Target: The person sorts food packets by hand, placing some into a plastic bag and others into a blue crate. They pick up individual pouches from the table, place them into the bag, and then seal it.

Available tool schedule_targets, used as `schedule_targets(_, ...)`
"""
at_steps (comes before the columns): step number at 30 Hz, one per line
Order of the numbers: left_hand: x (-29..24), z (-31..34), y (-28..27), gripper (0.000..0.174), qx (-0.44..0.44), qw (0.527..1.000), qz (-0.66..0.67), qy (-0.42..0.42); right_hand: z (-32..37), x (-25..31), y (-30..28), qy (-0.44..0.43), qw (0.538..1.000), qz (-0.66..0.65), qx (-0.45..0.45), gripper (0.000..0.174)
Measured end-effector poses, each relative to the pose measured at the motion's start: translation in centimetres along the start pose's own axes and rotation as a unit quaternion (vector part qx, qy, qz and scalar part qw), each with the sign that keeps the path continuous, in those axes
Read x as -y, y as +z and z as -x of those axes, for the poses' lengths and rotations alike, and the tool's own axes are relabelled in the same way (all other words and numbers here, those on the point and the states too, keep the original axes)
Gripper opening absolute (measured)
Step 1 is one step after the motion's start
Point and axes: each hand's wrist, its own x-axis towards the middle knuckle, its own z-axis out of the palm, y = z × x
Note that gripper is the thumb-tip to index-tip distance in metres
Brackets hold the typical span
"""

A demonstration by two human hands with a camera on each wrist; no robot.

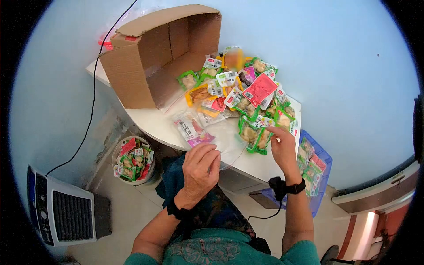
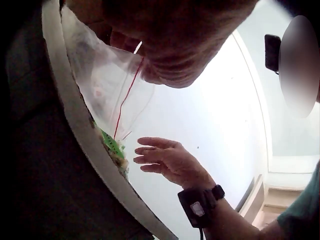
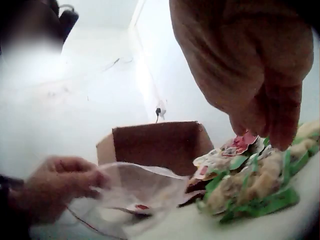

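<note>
My left hand [image 1: 201, 170] pinches the rim of a clear zip bag [image 1: 227, 137] at the table's front edge. In the right wrist view the bag [image 3: 145, 195] hangs with its mouth spread wide from the left fingers. A white and purple snack packet [image 1: 194, 130] shows at the bag's left part. My right hand [image 1: 282, 148] hovers at the near green snack packets [image 1: 251, 134], its fingertips overlapping their right side. Seen from the left wrist, the right hand [image 2: 172, 162] has its fingers extended and slightly parted, with nothing between them.
Behind lies a heap of green, yellow and red packets [image 1: 260, 88]. A cardboard box [image 1: 123, 79] lies on its side at the back left of the white table [image 1: 152, 126]. Below stand a bucket of packets [image 1: 134, 159], a blue crate [image 1: 324, 154] and an air cooler [image 1: 66, 212].
</note>
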Motion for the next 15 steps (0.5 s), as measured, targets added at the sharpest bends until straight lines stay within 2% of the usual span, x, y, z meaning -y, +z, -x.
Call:
schedule_targets(1,-0.1,0.0,0.0,0.016,0.001,1.000,-0.002,0.000,-0.5,-0.2,0.0,-0.055,0.996,0.065,-0.011,0.031)
schedule_targets(4,-0.2,0.1,-0.2,0.017,0.005,1.000,-0.011,0.002,-1.3,-0.6,1.3,-0.100,0.981,0.165,0.014,0.035)
schedule_targets(10,-0.3,0.2,-0.6,0.020,0.010,1.000,-0.027,0.001,-2.5,-0.1,1.4,-0.139,0.971,0.189,0.040,0.027)
schedule_targets(15,-0.3,0.2,-0.5,0.020,0.017,0.999,-0.027,0.005,-2.8,-0.8,0.9,-0.188,0.966,0.178,0.024,0.015)
